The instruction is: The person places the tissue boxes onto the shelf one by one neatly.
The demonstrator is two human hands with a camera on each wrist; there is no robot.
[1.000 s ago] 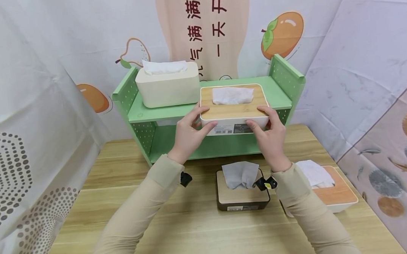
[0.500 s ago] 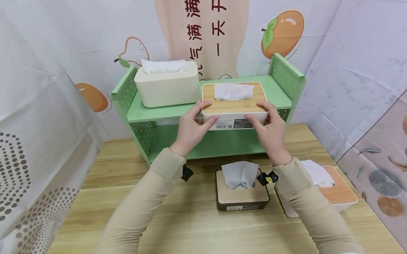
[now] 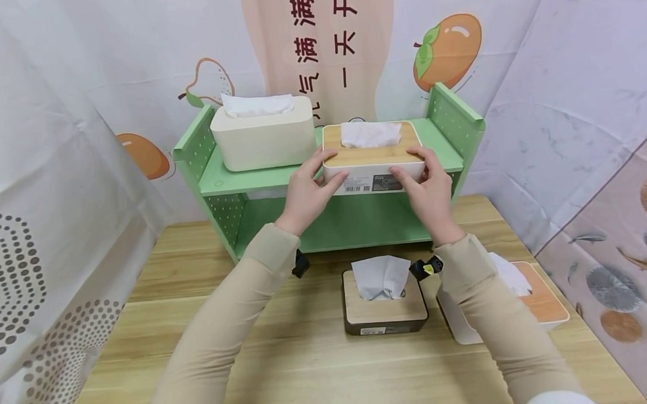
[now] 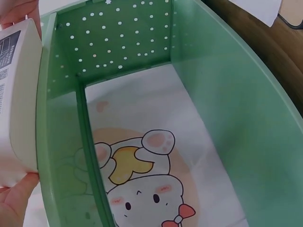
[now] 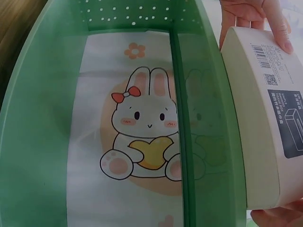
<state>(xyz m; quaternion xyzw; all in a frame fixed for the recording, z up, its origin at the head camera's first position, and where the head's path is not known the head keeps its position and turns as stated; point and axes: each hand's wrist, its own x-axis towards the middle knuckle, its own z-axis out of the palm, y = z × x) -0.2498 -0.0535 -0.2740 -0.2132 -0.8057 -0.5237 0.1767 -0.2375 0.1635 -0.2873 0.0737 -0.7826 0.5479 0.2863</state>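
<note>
A white tissue box (image 3: 373, 174) with a bamboo lid and a tissue poking out is at the upper board of the green shelf (image 3: 330, 223), right of centre. My left hand (image 3: 308, 193) grips its left end, thumb on the labelled front. At the opposite end my right hand (image 3: 430, 192) holds it the same way. In the right wrist view the box (image 5: 258, 118) lies close against the shelf's edge, as does the box (image 4: 23, 99) in the left wrist view. Contact beneath it is partly hidden. A cream tissue box (image 3: 263, 141) stands beside it on the left.
On the table (image 3: 287, 360) sits a dark tissue box (image 3: 385, 311) with a light lid and grey tissue. Another white tissue box (image 3: 544, 298) with an orange-brown lid is at the right, partly behind my right sleeve (image 3: 485, 297). The shelf's perforated side panels (image 3: 455, 121) rise at both ends.
Both hands have moved the bamboo-lidded tissue box away from me, farther onto the upper board, and it appears higher in the head view. The other tissue boxes stay in place.
</note>
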